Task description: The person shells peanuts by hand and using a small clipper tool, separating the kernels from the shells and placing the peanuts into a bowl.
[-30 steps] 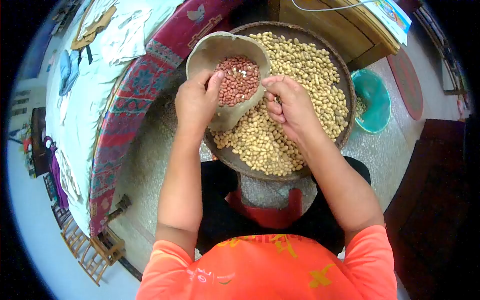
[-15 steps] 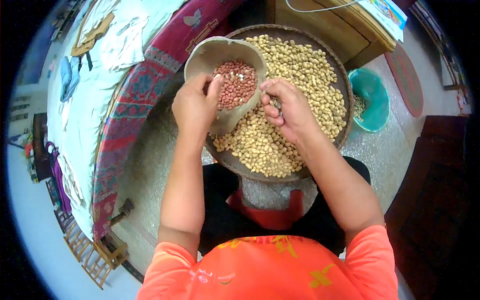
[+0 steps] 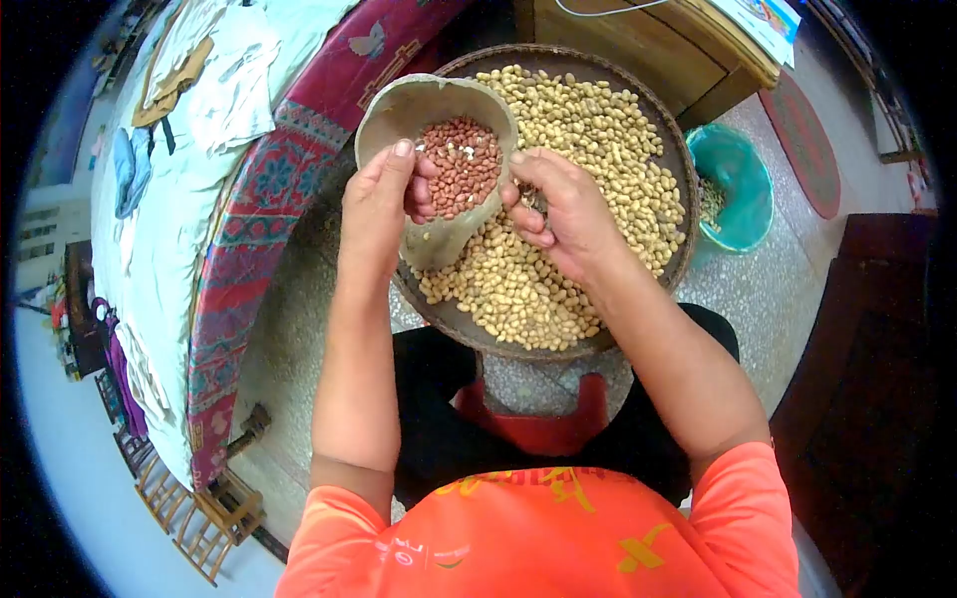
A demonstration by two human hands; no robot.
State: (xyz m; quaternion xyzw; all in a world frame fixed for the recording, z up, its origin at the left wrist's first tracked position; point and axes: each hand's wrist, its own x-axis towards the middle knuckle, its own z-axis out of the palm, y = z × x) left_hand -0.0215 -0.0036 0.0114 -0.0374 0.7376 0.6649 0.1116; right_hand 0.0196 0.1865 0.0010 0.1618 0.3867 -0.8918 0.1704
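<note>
My left hand (image 3: 377,204) is over the left side of a worn, beige bowl (image 3: 384,115). Its thumb stands away from the loosely curled fingers, and I see nothing held in it. Red shelled peanuts (image 3: 464,164), with a few pale bits among them, lie in the bowl. By the bowl's right rim, my right hand (image 3: 573,214) curls around brownish peanut shells (image 3: 531,197), mostly hidden by the fingers. Beneath both hands, a round woven tray (image 3: 688,189) carries a broad spread of unshelled peanuts (image 3: 598,130); the bowl rests on its left part.
A green bin (image 3: 753,189) with shell scraps in it stands right of the tray. A bed (image 3: 159,259) with clothes on it runs along the left. The wooden cabinet (image 3: 638,55) is behind the tray. A red stool (image 3: 533,429) shows between my knees.
My left thumb has lifted away from the fingers, which now show over the kernels. My right hand has shifted slightly left, still curled around shells. The view has moved a little.
</note>
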